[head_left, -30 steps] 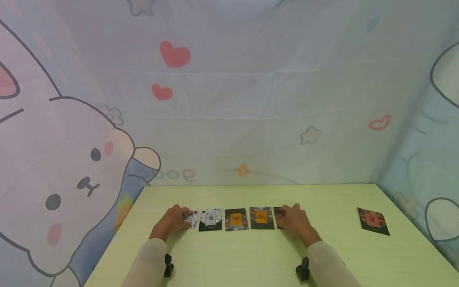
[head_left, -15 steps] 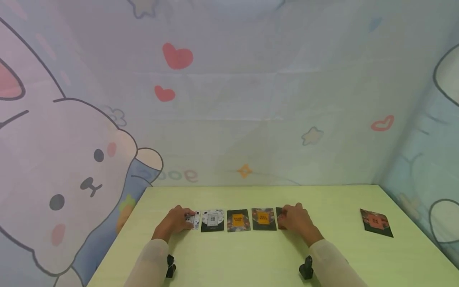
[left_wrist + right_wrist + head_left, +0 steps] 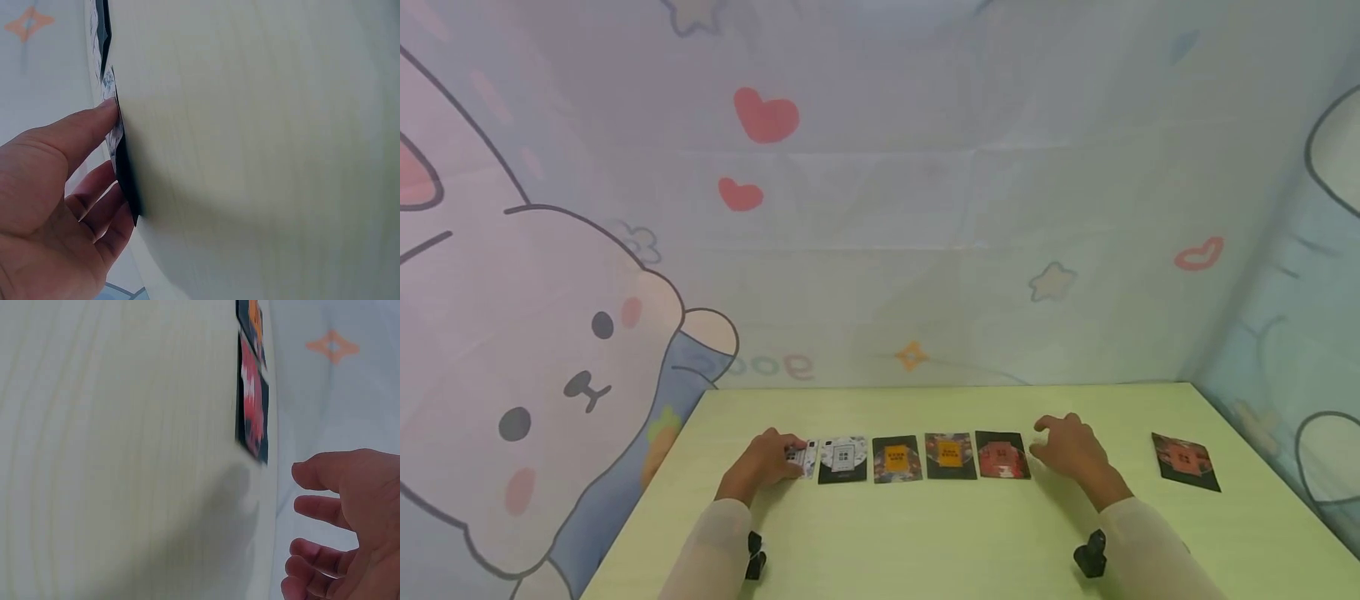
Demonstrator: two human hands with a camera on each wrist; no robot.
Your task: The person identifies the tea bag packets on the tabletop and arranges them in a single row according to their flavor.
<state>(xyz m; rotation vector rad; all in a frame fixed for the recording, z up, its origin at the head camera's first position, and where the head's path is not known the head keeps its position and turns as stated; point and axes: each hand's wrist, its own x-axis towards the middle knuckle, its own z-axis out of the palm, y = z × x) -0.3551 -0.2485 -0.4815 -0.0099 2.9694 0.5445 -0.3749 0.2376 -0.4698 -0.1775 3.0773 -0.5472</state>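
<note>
Five flat printed packets lie in a row on the table. My left hand (image 3: 765,461) holds the leftmost white-and-black packet (image 3: 810,459), its thumb at the right side and fingers at the left in the left wrist view; the hand covers much of it. Beside it lie another white-and-black packet (image 3: 842,460), a dark packet with an orange label (image 3: 897,459) and a second orange-labelled one (image 3: 951,456). At the row's right end is a red-labelled packet (image 3: 1003,455). My right hand (image 3: 1072,450) hovers just right of it, fingers loosely bent and holding nothing.
Another red-labelled packet (image 3: 1186,461) lies askew, apart at the far right of the pale yellow table (image 3: 917,542). A cloth backdrop (image 3: 887,250) with a cartoon rabbit, hearts and stars hangs behind the table's back edge.
My right hand has let go of the red-labelled packet at the row's right end and moved right, uncovering it. My left hand stays on the leftmost packet.
</note>
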